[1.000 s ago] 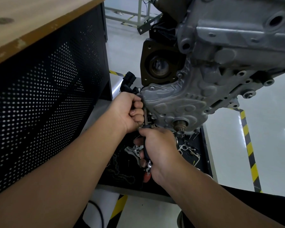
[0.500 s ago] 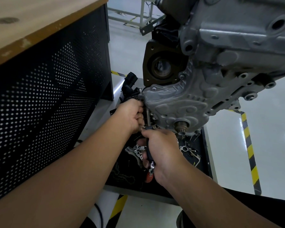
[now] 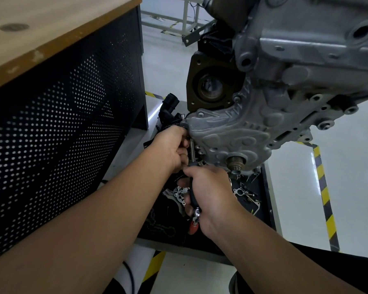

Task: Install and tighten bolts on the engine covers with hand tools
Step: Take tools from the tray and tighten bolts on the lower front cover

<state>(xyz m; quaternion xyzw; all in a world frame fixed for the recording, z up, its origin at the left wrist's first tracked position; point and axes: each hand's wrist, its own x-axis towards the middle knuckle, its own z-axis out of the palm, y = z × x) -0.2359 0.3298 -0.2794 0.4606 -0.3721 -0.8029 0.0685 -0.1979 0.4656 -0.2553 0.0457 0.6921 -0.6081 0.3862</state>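
A grey cast engine cover (image 3: pixel 232 132) hangs on the engine at centre right. Along its left edge runs a thin metal extension bar (image 3: pixel 192 150) of a ratchet wrench (image 3: pixel 193 196) with a black handle and a red end. My left hand (image 3: pixel 171 148) curls round the upper part of the bar, against the cover's edge. My right hand (image 3: pixel 208 194) grips the wrench handle just below the cover. The bolt and socket at the bar's top are hidden by my left hand.
A wooden-topped bench (image 3: pixel 51 24) with a black perforated side panel (image 3: pixel 57 128) stands close on the left. Below the engine lies a black tray (image 3: pixel 263 200) with loose gaskets, a chain and small parts. Yellow-black floor tape (image 3: pixel 324 196) runs at right.
The view has shifted slightly, so the engine and both hands sit a little higher and to the right. Both hands keep their hold on the wrench and bar.
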